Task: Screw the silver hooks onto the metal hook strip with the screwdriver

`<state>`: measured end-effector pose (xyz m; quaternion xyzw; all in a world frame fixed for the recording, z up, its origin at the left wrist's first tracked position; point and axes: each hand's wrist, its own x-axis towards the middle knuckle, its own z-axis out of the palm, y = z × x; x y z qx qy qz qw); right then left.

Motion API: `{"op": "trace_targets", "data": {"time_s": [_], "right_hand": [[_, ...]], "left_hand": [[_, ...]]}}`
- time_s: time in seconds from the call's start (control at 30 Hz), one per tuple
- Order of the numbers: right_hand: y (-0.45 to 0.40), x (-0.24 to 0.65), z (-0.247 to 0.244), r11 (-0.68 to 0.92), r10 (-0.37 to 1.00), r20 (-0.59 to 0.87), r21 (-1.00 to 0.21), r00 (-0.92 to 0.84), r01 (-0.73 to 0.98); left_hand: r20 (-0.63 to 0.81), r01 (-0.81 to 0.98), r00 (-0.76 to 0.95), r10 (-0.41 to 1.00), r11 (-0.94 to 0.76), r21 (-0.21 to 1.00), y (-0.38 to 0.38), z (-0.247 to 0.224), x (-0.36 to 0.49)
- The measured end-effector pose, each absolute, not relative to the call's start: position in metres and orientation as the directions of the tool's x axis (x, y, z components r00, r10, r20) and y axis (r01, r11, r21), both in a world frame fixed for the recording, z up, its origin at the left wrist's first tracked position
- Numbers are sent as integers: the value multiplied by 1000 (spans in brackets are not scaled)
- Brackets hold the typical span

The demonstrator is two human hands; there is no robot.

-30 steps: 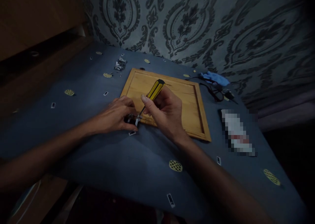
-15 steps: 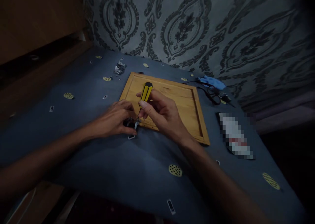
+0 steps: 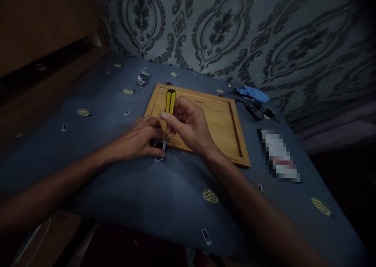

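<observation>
My right hand (image 3: 189,126) grips the yellow and black handle of a screwdriver (image 3: 170,101), held nearly upright. Its tip meets a small metal hinge (image 3: 164,143) at the near left corner of a framed wooden panel (image 3: 217,122). Curled around that hinge, my left hand (image 3: 141,138) presses it between thumb and fingers against the panel's edge. The panel lies flat on the blue patterned cloth. Part of the hinge is hidden by my left fingers.
Several metal pieces (image 3: 143,78) lie behind the panel's left corner. A blue cloth or glove (image 3: 253,94), a dark cable (image 3: 249,109) and a blurred packet (image 3: 279,155) are on the right. A patterned wall (image 3: 220,28) stands behind.
The screwdriver has turned more upright, its handle shifting slightly left along with my right hand. My left hand keeps its hold on the hinge. The whole view has shifted a little.
</observation>
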<state>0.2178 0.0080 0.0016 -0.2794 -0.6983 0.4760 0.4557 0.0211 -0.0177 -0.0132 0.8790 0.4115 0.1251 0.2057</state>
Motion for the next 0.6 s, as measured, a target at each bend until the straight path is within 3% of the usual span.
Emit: {"op": "trace_targets", "data": {"time_s": [0.27, 0.6], "right_hand": [[10, 221, 8, 403, 744, 369, -913, -558, -66], [-1, 211, -5, 435, 845, 406, -900, -348, 4]], "left_hand": [[90, 635, 661, 745, -620, 461, -15, -12, 21], [87, 640, 666, 741, -627, 445, -13, -15, 21]]}}
